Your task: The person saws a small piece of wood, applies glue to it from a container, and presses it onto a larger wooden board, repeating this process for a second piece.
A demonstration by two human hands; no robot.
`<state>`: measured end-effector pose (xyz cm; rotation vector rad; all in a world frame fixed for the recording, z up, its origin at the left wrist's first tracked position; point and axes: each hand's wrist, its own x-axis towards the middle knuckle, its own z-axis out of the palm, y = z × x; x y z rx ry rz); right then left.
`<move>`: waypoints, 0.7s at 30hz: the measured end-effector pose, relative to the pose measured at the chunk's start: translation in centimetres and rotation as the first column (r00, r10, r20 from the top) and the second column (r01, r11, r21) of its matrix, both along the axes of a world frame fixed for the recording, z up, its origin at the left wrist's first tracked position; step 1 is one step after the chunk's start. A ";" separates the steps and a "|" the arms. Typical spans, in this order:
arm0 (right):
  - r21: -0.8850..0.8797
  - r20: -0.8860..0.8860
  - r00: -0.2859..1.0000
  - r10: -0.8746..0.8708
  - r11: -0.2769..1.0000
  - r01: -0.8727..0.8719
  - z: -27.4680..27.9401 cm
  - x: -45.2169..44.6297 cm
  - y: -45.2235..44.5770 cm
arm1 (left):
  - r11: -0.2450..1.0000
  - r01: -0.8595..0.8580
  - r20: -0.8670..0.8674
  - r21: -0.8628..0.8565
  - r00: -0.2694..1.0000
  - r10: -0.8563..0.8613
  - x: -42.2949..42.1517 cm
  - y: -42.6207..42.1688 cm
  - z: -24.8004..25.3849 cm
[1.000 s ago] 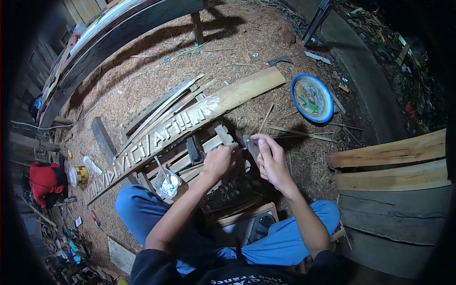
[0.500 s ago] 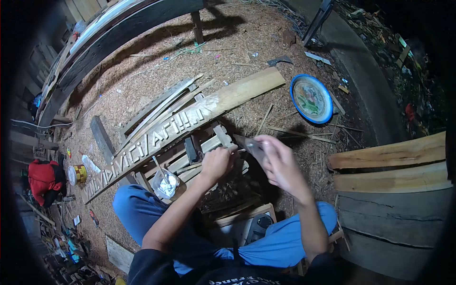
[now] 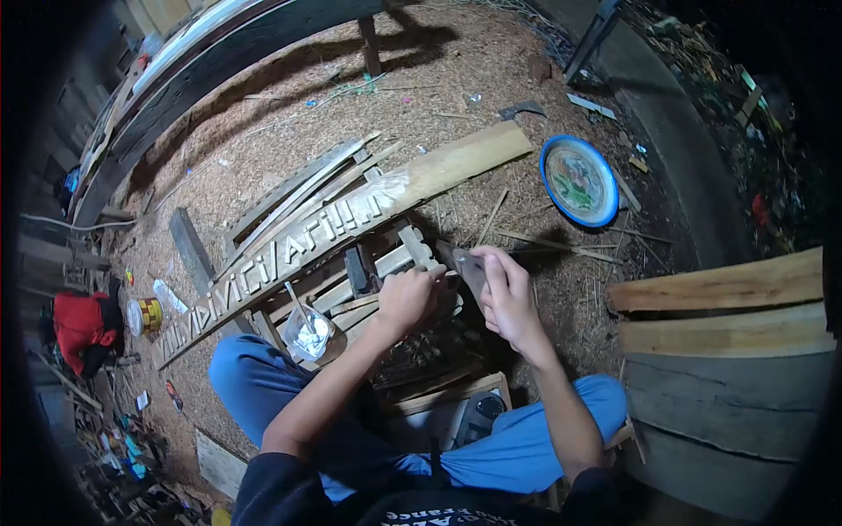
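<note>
My left hand (image 3: 405,301) is closed at the near end of a pale wood piece (image 3: 415,249), over a low stack of timber; its fingertips are partly hidden. Just to its right, my right hand (image 3: 509,298) is closed around a broad, flat metal blade (image 3: 467,270), which points up and left towards the wood. The fist covers its grip. Beyond both hands lies a long board (image 3: 465,167) with raised wooden letters (image 3: 307,241). A clear plastic tub (image 3: 313,336) of white paste, with a stick in it, stands left of my left hand.
A blue-rimmed basin (image 3: 579,181) sits on the shavings at the far right. Sawn planks (image 3: 719,280) lie at the right, and a long bench (image 3: 228,79) runs across the upper left. Near the left edge are a yellow can (image 3: 145,316) and red cloth (image 3: 81,329).
My right hand has come slightly down and is less blurred, the blade turning a little with it. My left hand keeps its place on the wood. The whole view has shifted slightly.
</note>
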<state>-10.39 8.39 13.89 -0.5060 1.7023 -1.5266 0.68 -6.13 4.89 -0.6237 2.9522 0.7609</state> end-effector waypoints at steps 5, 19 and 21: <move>0.098 0.177 0.981 0.077 0.991 -0.096 6.2 -1.3 2.3 | 0.998 -0.057 -0.013 0.026 0.998 0.057 0.1 -0.3 -0.2; -0.005 0.029 0.999 -0.026 1.000 0.026 -0.3 0.0 0.4 | 0.998 -0.049 -0.069 0.028 0.996 0.051 0.2 0.5 -0.8; 0.033 0.067 0.997 0.029 0.999 -0.032 2.3 -0.2 1.0 | 0.997 -0.069 -0.115 0.025 0.991 0.072 0.3 0.3 -1.1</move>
